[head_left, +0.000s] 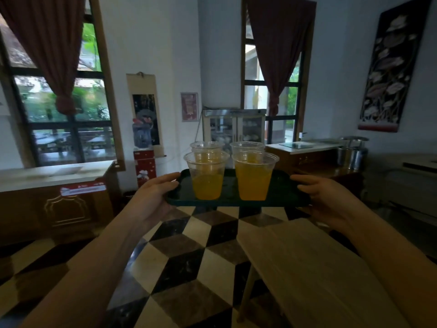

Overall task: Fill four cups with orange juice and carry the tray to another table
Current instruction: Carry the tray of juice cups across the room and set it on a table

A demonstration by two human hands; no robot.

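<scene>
Tray held in the air, level, long axis left-right, carrying 4 cups of juice. Left hand grips the left short edge, right hand the right; thumbs lie on the rim, fingers curl beneath, tips hidden. Wooden table lies below and nearer the body, right-hand side closer. Red label on cabinet too blurred to read.

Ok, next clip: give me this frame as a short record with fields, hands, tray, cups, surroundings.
left hand: grips the tray's left edge
right hand: grips the tray's right edge
tray: dark, held in the air above the checkered floor
cups: four clear plastic, all with orange juice; front right cup fuller than front left cup
nearby: pale wooden table below right
</scene>
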